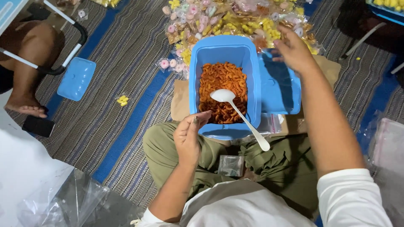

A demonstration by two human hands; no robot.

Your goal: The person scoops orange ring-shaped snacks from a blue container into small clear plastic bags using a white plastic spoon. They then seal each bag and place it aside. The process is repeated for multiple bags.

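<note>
The blue tub of orange snacks sits just ahead of the left hand, its lid touching its right wall. Striped mat lies open to the left. The left hand curls loosely, holding nothing visible, at the tub's near rim beside the white spoon. The right hand, fingers spread, hovers over the lid's far edge by the packets.

A single head-worn camera looks steeply down from above the seated person's lap, facing forward across a striped mat. The person's forearms and crossed legs fill the near edge; a blue tub sits centre, close below; far off lie snack packets.
</note>
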